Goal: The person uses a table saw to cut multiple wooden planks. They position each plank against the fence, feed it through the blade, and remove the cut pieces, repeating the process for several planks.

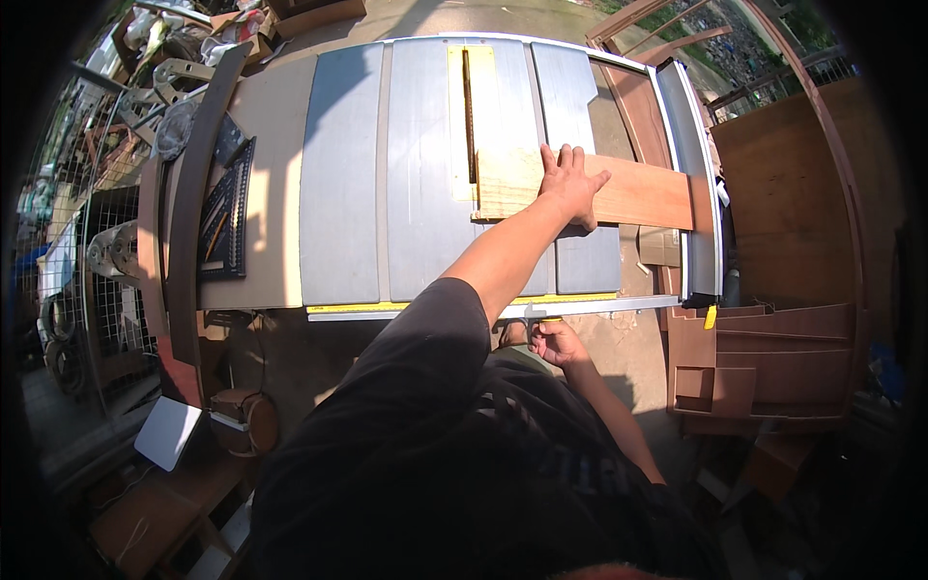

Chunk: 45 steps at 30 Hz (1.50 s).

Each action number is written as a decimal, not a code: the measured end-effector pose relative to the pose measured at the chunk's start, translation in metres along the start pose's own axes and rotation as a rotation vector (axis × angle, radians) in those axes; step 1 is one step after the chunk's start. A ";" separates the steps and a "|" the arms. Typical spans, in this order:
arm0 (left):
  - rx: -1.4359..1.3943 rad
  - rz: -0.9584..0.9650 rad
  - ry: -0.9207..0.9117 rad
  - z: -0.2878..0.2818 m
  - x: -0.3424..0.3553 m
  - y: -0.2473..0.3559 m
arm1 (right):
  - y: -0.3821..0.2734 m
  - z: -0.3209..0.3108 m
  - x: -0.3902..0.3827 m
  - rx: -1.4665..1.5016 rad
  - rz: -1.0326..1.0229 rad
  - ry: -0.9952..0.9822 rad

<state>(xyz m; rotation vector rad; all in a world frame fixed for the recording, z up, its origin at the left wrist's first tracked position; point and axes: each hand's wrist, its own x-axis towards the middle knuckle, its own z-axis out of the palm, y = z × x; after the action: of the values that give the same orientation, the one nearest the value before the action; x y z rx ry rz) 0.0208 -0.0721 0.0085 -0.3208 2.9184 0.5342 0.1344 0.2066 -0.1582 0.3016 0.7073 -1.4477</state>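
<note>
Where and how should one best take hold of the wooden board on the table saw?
I would grip the wooden board by its near long edge, right of the left hand, coming from the person's side and pinching above and below. It lies flat, but there it reaches past the grey tabletop, so the underside seems free; this also stays away from the slotted yellow insert.

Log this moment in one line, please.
left hand: spread on wooden board | right hand: near front rail, grip unclear | wooden board: on table saw, left end over yellow insert
</note>
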 end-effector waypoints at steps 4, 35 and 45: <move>-0.006 0.011 0.023 0.005 -0.003 -0.002 | -0.002 0.016 -0.004 -0.089 -0.048 0.181; -0.028 0.004 0.010 0.003 -0.008 -0.001 | 0.018 0.056 0.008 -1.081 -0.587 0.900; -0.043 0.022 0.005 0.002 -0.008 -0.004 | 0.014 0.041 0.011 -0.906 -0.668 0.640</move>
<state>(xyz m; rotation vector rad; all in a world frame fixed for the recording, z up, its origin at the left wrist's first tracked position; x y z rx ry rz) 0.0300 -0.0740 0.0072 -0.2965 2.9220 0.6012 0.1578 0.1757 -0.1364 -0.2290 2.0352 -1.4657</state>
